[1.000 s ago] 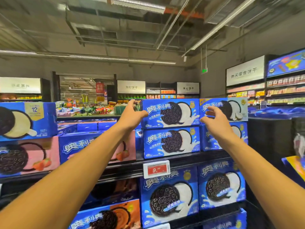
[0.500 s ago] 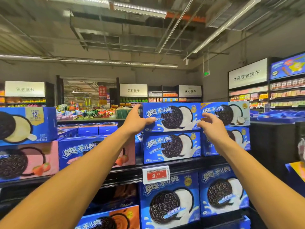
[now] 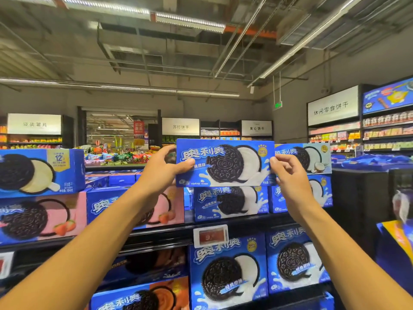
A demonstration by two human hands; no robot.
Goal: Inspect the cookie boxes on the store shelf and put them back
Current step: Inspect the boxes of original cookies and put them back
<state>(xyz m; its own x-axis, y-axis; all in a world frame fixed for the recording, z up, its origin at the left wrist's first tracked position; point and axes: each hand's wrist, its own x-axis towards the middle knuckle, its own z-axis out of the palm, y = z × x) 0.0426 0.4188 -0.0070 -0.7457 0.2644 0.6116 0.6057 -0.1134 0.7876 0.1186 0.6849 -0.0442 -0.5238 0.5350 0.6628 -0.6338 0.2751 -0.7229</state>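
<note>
Two bare forearms reach up from the 7 and 5 o'clock corners toward a supermarket cookie display. The left hand (image 3: 159, 173) grasps the left end of a blue cookie box (image 3: 225, 162), thumb on its front face; the right hand (image 3: 290, 175) pinches the right end, fingers curled round the edge. The box is held level, front facing the camera, at centre frame, in front of the top of its stack on the shelf (image 3: 161, 237). Directly below it sits a matching box (image 3: 231, 203), with a price tag (image 3: 210, 236) at 6 o'clock of that. Pink strawberry boxes (image 3: 42, 217) lie toward 9 o'clock. Beyond, at 3 o'clock, a lit aisle sign (image 3: 332, 108) hangs.
</note>
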